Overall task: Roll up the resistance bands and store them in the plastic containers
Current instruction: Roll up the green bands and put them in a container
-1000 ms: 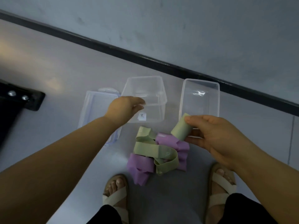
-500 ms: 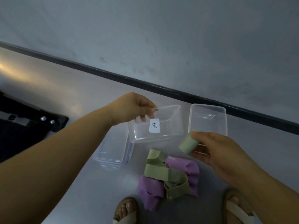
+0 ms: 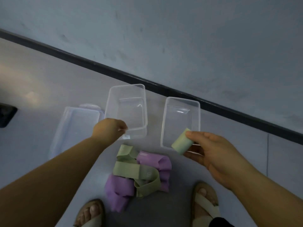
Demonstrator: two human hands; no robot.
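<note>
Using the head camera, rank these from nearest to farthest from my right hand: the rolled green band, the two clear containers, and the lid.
1. Rolled green band: held in the right hand.
2. Right container: just ahead of that hand, behind the roll.
3. Left container: further left, its near rim pinched by the left hand.
4. Lid: far left, on the floor.

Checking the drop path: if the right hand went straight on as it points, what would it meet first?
Probably the right container: the green roll in the right hand overlaps its near rim, depth unclear.
</note>
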